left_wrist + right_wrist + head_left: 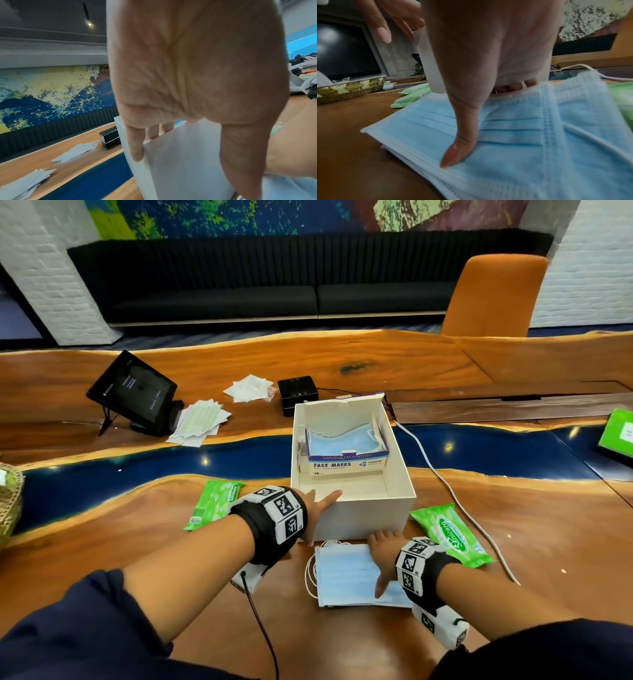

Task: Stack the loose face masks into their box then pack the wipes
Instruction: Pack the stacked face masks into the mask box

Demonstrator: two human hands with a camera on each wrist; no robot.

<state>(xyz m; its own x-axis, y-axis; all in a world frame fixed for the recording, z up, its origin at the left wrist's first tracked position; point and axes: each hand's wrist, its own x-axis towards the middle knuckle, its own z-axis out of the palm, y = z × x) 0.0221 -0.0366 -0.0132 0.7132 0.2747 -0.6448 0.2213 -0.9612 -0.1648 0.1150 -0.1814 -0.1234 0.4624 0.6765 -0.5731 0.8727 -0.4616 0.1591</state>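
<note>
A large white box (pixel 363 518) stands mid-table, and the open FACE MASKS box (pixel 346 465) with blue masks in it sits against its far wall. My left hand (pixel 323 515) rests at the white box's (pixel 180 155) near-left corner, fingers (pixel 135 148) straight over the rim and thumb down the front wall. A stack of loose blue masks (pixel 342 573) lies just in front of it. My right hand (pixel 382 563) lies flat on the stack, its thumb tip (pixel 453 155) pressing the top mask (pixel 513 148). Green wipes packs lie on the left (pixel 214 501) and the right (pixel 452 535).
A tablet on a stand (pixel 133 392), scattered paper sheets (pixel 198 422), white packets (pixel 250 388) and a black device (pixel 298 395) lie farther back on the left. A white cable (pixel 445 484) runs right of the box. A wicker basket (pixel 10 501) is at the left edge.
</note>
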